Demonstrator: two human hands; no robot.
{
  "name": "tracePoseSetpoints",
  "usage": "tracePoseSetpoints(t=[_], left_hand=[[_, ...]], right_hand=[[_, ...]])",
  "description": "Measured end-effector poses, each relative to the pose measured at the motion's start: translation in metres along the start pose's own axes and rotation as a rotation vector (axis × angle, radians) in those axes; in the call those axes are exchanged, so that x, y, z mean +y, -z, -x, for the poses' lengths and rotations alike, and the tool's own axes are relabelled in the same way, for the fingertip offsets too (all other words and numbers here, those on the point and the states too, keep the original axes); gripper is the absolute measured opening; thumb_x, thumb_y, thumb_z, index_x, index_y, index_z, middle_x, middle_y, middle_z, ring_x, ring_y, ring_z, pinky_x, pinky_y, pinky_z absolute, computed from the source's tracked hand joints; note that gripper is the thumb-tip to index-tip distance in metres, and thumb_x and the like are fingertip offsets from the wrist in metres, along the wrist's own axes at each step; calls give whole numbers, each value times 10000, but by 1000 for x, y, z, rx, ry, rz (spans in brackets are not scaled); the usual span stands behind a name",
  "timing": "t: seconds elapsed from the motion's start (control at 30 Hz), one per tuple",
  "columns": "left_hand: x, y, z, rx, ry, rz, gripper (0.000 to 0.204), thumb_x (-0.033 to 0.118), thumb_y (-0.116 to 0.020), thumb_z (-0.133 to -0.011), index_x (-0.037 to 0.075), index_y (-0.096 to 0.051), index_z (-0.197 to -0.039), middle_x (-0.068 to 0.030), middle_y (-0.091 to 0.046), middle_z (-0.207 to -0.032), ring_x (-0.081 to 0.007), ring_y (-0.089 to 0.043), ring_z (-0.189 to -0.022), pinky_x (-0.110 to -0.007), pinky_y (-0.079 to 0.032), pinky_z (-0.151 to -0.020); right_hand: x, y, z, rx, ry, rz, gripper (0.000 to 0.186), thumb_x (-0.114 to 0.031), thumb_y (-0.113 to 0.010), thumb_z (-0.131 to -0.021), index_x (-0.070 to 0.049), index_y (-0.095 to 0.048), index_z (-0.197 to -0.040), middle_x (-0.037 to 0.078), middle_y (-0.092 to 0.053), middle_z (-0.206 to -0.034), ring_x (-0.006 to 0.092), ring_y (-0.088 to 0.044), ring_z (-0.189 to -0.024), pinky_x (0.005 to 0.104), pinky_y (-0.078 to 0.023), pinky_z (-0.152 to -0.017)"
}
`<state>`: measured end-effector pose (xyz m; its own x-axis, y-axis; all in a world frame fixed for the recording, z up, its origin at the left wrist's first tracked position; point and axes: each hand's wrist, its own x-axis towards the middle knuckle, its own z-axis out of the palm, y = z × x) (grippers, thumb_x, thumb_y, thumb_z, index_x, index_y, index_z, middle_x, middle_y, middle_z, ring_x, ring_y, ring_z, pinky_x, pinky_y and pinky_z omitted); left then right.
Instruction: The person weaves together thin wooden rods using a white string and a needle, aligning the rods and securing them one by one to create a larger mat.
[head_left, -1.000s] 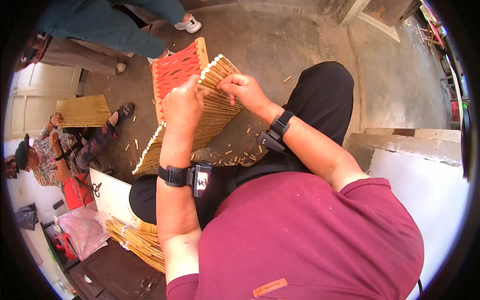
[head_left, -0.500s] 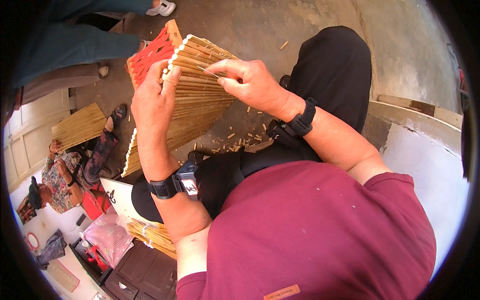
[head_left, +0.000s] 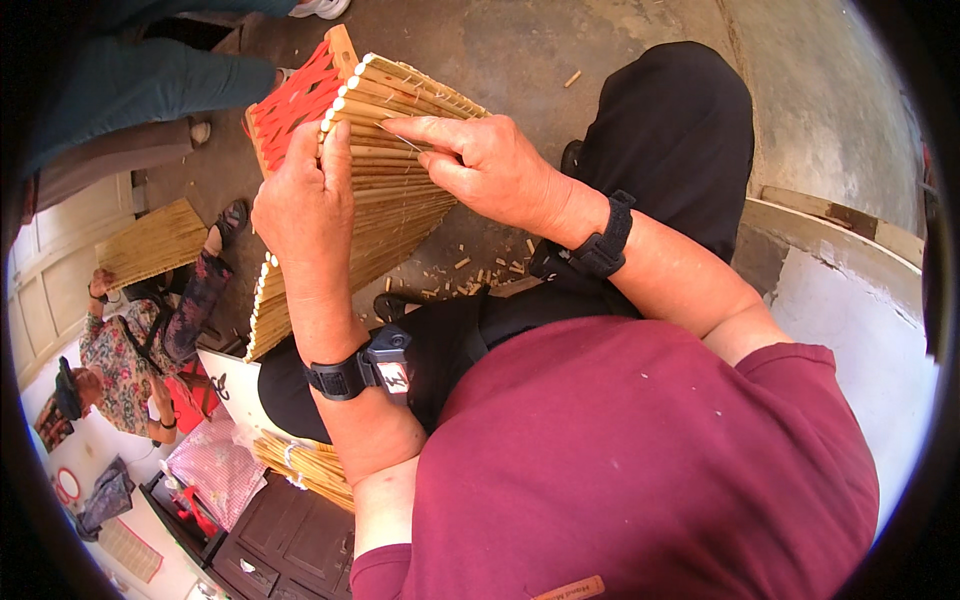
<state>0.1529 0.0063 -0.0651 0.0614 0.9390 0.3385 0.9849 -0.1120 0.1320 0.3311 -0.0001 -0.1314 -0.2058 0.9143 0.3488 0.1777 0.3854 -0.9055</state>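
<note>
So your left hand (head_left: 305,205) has the white-tipped edge of that stick mat (head_left: 375,225) clamped between thumb and fingers out in front of you, while your right hand (head_left: 500,175) pinches a thin needle (head_left: 407,142) just over its face. Past the mat there's a red-webbed wooden frame (head_left: 298,98), stick offcuts (head_left: 483,276) litter the floor, and farther left a seated person (head_left: 125,365) holds a flat panel (head_left: 155,242).

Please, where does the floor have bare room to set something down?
Mainly right of the right knee, where bare floor reaches the pale ledge. Between knee and mat, the floor is mostly bare; one cut piece lies there. Between mat and lap, scraps crowd the floor.
</note>
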Motion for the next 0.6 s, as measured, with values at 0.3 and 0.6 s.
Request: tracePoseSetpoints(t=[0.3, 0.6], left_hand=[[2, 2, -2, -9, -3, 8, 272, 410, -558, -915, 150, -636, -903, -143, -620, -644, -357, -621, -625, -446, -463, -530], [3, 3, -2, -14, 4, -17, 290, 424, -547, -918, 148, -633, -900, -145, -622, -645, -362, -622, -630, -456, -463, -533]], right_hand=[[2, 1, -1, -102, -96, -76, 374, -35, -545, -860, -112, -610, -1220, 165, -668, -1047, 199, -671, -885, 279, -512, -805], [4, 0, -3, -95, -71, -45, 380, -43, -546, -851, -108, -611, -1219, 162, -679, -959, 180, -649, -761, 282, -514, -737]])
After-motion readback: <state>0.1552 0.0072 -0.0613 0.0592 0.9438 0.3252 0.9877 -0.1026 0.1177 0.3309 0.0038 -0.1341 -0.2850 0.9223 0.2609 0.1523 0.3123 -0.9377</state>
